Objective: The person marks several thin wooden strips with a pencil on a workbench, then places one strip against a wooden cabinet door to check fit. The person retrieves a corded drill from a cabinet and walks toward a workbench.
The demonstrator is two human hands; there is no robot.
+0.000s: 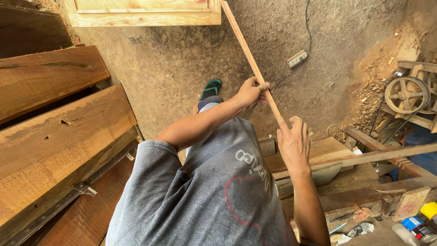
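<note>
Gripping a thin wooden strip (249, 57), the left hand (251, 91) closes its fingers around it partway along, while the right hand (293, 139) clamps the near end between thumb and fingers, close to the body. The strip runs up and away from the right hand, past the left, and out of view at the top edge beside a pale wooden frame (143, 12) lying on the floor. It is held in the air, tilted, touching nothing but the two hands; it looks as though it is being sighted or carried, and I judge the work on it to be at an early or middle stage, since it is not yet set against, fixed to or laid on anything. Whether it has been planed or cut to length cannot be told. Below the arms hangs the person's grey shirt (205, 196), and a foot in a green sandal (210, 88) stands on the sawdust floor (173, 59). Near the left hand a cable leads to a white socket strip (297, 58). Wide brown planks (54, 136) are stacked to the left. To the right lie offcuts and shavings, a belt wheel (406, 94) on a machine, and, at the lower corner, a spray can (419, 228) among scraps on a bench (332, 152).
</note>
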